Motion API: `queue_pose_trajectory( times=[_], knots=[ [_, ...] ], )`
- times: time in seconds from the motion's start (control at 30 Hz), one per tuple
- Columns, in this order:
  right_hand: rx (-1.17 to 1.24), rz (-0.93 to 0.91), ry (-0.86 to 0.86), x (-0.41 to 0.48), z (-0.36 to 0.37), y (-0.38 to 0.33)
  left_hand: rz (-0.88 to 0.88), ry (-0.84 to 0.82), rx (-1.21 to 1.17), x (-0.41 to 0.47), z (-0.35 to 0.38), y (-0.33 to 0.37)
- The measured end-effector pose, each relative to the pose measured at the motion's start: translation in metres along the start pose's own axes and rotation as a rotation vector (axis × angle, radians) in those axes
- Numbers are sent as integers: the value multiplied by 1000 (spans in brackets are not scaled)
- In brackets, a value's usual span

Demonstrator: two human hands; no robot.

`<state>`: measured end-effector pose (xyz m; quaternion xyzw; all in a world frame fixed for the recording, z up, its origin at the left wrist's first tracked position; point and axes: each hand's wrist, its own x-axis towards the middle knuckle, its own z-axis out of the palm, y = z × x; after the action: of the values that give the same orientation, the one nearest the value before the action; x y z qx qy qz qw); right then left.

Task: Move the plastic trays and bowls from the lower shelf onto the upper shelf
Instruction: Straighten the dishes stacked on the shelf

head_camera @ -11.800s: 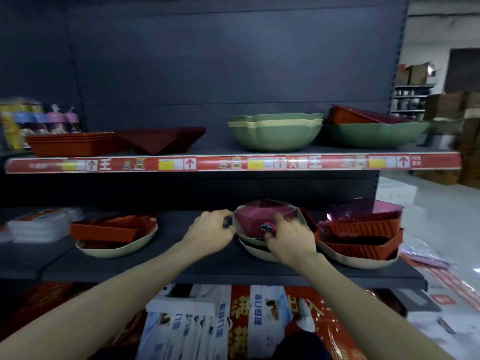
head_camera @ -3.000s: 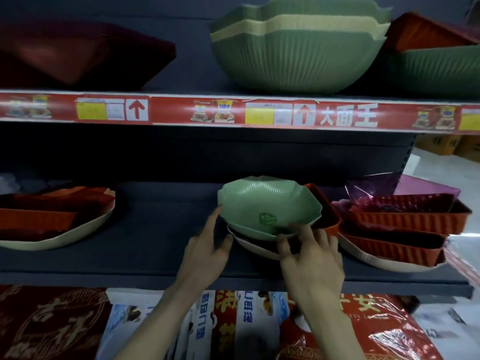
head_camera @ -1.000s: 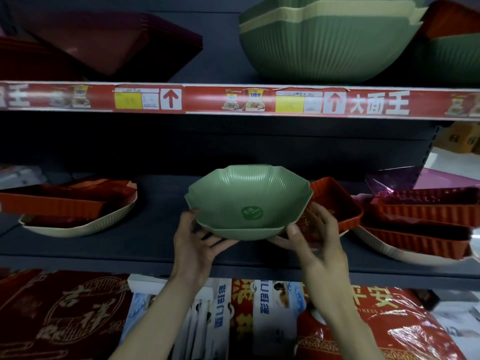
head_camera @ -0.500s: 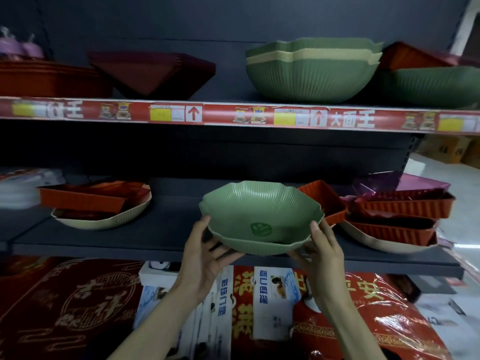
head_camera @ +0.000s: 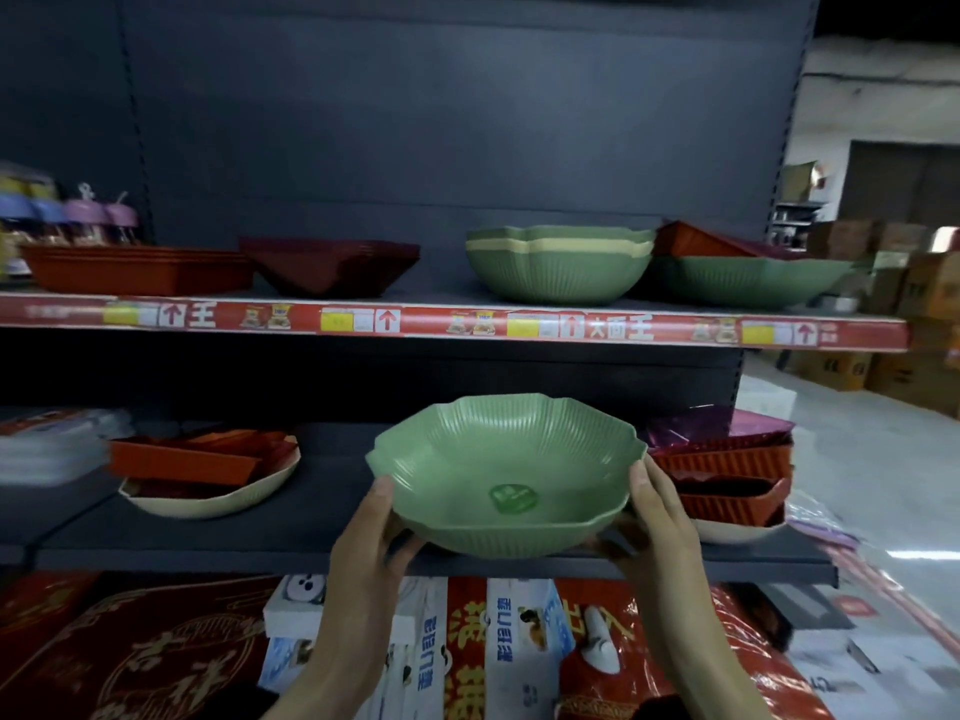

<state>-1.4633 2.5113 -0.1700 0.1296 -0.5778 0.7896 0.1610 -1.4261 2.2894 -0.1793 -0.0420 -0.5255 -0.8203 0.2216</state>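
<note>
green bowl (head_camera: 506, 475) now off lower shelf (head_camera: 208, 540), sticker (head_camera: 511, 498) inside; left hand (head_camera: 363, 543), right hand (head_camera: 660, 527) clasp sides, 8 and 4 o'clock.

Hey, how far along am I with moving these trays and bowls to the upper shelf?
Partway. Done: the upper shelf holds stacked green bowls and red trays. In hand: a green scalloped bowl, gripped by the left hand and right hand in front of the lower shelf, not yet raised. To do: a cream bowl of orange trays and, to the right, a red tray stack.
</note>
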Motion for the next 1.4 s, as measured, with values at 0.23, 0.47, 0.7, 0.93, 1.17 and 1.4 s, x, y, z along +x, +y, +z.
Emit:
queue_pose_trajectory(
  times=[0.23, 0.47, 0.7, 0.93, 1.17, 1.4],
  knots=[
    [-48, -118, -50, -11, -10, -41, 121, -85, -6, -16, 19, 29],
    [-81, -231, -154, -6, -6, -80, 219, -123, -66, -8, 45, 60],
    [-167, -351, -196, 16, -4, -111, 406, -268, 15, 26, 63, 101],
    [-203, -445, -236, 63, 2, -149, 543, -299, 92, 74, 86, 126],
    [-218, -481, -216, 127, 14, -181, 633, -316, 171, 141, 116, 150],
    [-148, -420, -182, 205, 24, -192, 555, -238, 195, 216, 147, 149]
  ],
)
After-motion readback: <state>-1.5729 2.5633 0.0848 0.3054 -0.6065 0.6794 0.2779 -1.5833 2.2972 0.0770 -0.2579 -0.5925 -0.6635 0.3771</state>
